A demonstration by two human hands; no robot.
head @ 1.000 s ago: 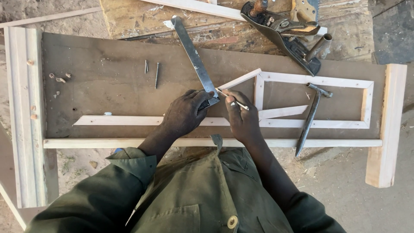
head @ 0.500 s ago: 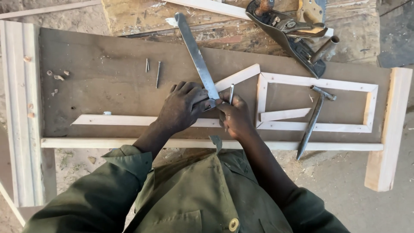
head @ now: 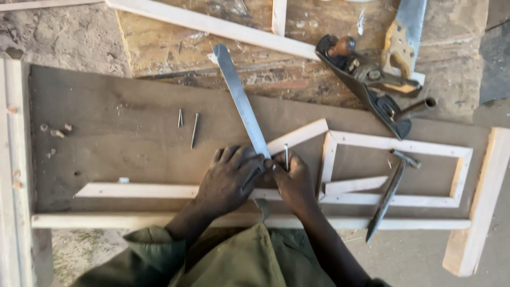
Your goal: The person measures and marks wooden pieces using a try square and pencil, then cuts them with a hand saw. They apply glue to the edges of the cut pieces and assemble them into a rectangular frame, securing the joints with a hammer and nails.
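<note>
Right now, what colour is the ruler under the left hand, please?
Grey metal ruler, clearest in the head view.

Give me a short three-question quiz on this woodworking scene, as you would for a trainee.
1. True or false: the left hand presses on the metal ruler.
2. What does the right hand hold upright? A) pencil B) saw C) plane
3. Which tool lies across the wooden frame's lower rail?

Key:
1. True
2. A, though it is small and could be a nail
3. The hammer
</note>
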